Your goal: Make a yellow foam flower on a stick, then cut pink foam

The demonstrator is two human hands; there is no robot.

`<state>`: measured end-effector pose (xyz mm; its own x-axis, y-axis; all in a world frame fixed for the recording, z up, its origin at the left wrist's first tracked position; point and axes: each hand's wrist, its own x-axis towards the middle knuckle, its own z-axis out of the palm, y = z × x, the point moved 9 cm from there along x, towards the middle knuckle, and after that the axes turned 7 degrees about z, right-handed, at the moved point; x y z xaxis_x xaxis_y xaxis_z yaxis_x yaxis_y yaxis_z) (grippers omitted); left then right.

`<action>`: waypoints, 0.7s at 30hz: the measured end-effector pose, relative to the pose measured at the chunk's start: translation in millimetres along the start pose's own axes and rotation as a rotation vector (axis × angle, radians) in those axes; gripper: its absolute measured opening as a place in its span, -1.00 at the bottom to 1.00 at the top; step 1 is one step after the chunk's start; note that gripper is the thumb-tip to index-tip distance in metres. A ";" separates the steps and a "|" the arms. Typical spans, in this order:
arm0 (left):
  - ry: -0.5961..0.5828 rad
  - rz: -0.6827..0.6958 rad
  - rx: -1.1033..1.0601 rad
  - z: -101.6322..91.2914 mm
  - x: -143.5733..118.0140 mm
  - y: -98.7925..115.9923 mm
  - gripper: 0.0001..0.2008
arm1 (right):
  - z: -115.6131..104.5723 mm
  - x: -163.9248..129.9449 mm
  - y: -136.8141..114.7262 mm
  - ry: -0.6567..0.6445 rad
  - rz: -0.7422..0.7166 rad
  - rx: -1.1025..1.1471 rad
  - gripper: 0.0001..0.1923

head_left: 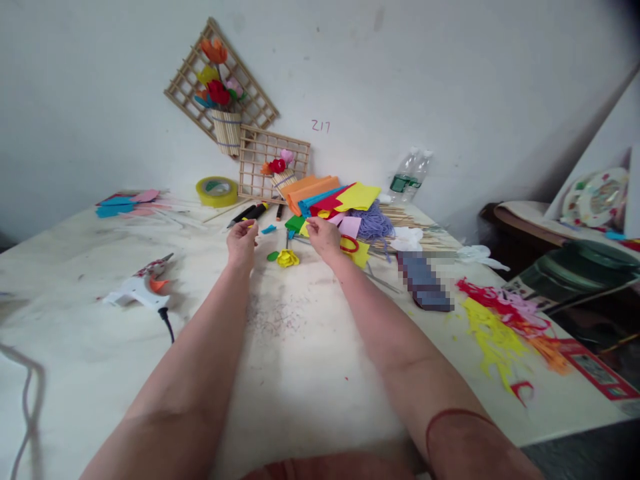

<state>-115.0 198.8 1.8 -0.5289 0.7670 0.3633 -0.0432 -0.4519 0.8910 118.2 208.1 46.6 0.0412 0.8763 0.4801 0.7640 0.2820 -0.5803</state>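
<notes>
Left hand point(243, 241) and right hand point(324, 238) either side of yellow flower point(287, 259).

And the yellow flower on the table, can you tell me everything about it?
The yellow flower has ruffled, layered petals that look like felt or soft paper. Its thin, dark stem points away from the person. It's lying on the pale table, between the left hand and right hand, with neither seeming to touch it. A green leaf shape sits beside it; I can't tell if they're joined.
</notes>
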 end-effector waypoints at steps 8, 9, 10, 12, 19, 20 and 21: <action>-0.125 -0.088 0.023 11.7 -8.0 -7.0 -0.80 | 29.2 -12.3 -33.1 -0.166 -0.399 -0.099 -0.64; -0.140 -0.096 0.031 12.7 -8.8 -8.7 -0.80 | 32.8 -13.6 -33.3 -0.184 -0.416 -0.129 -0.63; -0.157 -0.099 0.042 13.7 -9.2 -10.5 -0.80 | 36.5 -14.4 -32.7 -0.202 -0.425 -0.165 -0.62; -0.183 -0.094 0.074 14.9 -8.9 -14.1 -0.78 | 42.8 -14.0 -29.2 -0.230 -0.415 -0.250 -0.64; -0.190 0.015 0.290 9.5 -2.6 -14.3 -0.69 | 41.3 -3.3 -17.2 -0.207 -0.242 -0.439 -0.78; -0.180 0.023 0.336 7.3 -1.6 -14.1 -0.69 | 40.1 -2.9 -17.9 -0.206 -0.233 -0.450 -0.79; -0.170 0.031 0.390 5.0 -0.6 -13.8 -0.69 | 38.7 -2.7 -19.3 -0.200 -0.232 -0.460 -0.79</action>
<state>-109.8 206.8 -9.3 -0.3759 0.8349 0.4020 0.3115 -0.2947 0.9034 78.4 215.4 31.0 -0.2504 0.8814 0.4006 0.9429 0.3158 -0.1057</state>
